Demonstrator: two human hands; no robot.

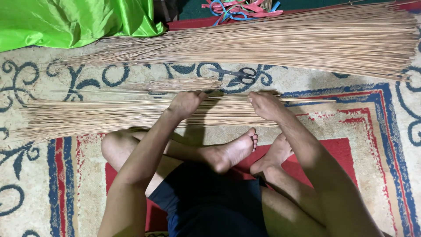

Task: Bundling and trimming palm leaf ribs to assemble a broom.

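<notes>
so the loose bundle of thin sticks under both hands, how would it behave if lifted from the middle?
The near stick bundle would probably sag and shed sticks: it lies untied and fanned at its left end. Each stick looks thin and long, so likely light and bendy. With the left hand and right hand pressing on top, strands may slide apart.

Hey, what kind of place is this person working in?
Probably a home floor used for handcraft. The person sits cross-legged on a patterned carpet, both hands on a bundle of thin sticks, with scissors and a larger stick pile nearby.
</notes>
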